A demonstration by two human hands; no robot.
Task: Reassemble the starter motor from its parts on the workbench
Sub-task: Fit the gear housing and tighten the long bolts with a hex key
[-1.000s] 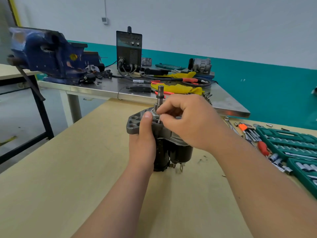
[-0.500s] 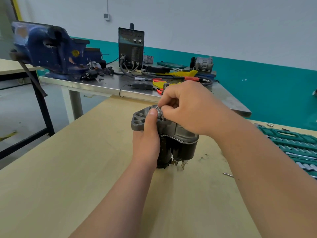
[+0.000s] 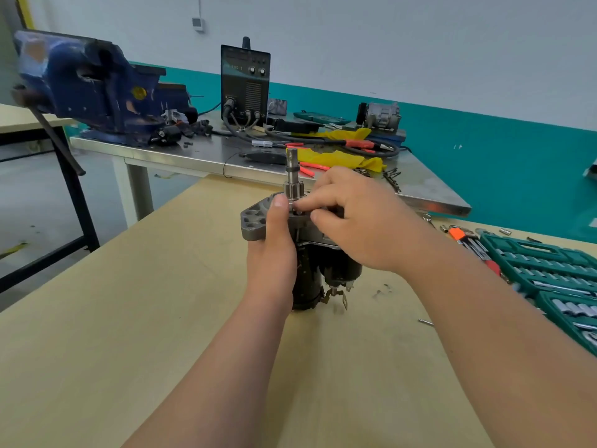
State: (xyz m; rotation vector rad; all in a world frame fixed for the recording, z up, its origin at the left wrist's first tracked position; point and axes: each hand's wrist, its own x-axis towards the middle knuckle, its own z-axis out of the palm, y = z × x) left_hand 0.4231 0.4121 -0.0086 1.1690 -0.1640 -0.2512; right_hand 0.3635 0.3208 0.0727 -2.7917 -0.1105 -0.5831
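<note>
The starter motor (image 3: 310, 276) stands upright on the wooden workbench (image 3: 129, 318), black body down and grey cast housing (image 3: 253, 221) on top. Its shaft with the pinion gear (image 3: 293, 176) sticks straight up. My left hand (image 3: 273, 250) grips the housing and body from the near side, thumb up against the base of the shaft. My right hand (image 3: 358, 221) reaches over the housing from the right, its fingertips pinching at the shaft's base just below the pinion. What sits under those fingertips is hidden.
A green socket set (image 3: 549, 276) lies open at the right edge, with hex keys and an orange-handled tool (image 3: 465, 237) beside it. Behind stands a steel table (image 3: 429, 198) with a blue vise (image 3: 87, 88), a black welder (image 3: 245, 82), cables and yellow cloth. A small pin (image 3: 425, 322) lies on the bench.
My right hand has come down off the top of the shaft, so the shaft and pinion show again above my fingers. The left hand keeps its grip on the housing.
</note>
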